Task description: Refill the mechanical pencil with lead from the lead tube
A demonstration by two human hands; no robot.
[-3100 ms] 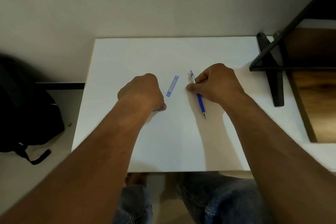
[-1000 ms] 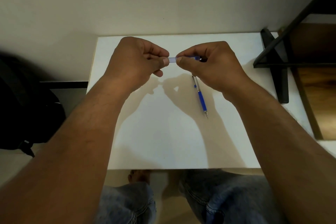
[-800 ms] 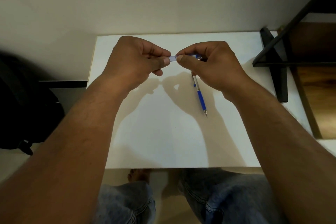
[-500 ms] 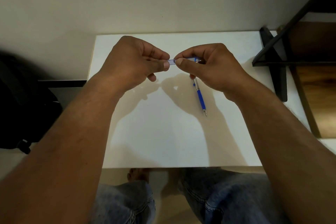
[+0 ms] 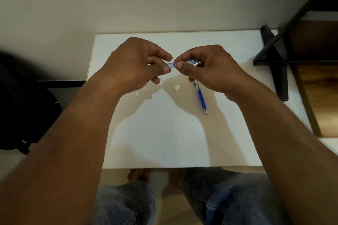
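Both hands hold the small blue lead tube (image 5: 188, 62) horizontally above the white table (image 5: 164, 133). My left hand (image 5: 140, 64) pinches its pale left end (image 5: 171, 64) between thumb and forefinger. My right hand (image 5: 210, 67) grips the tube's blue body, most of which its fingers hide. The blue mechanical pencil (image 5: 201, 98) lies on the table under my right hand, tip pointing toward me, its upper end hidden by that hand.
A black metal shelf frame (image 5: 278, 60) with wooden boards stands at the table's right edge. A black bag (image 5: 23, 104) sits on the floor to the left. My knees in jeans (image 5: 219, 201) show below the table's near edge.
Both hands left the table with the lead tube and now hold it raised; over the last second they shifted slightly while the left fingers work at its end. The pencil has stayed put.
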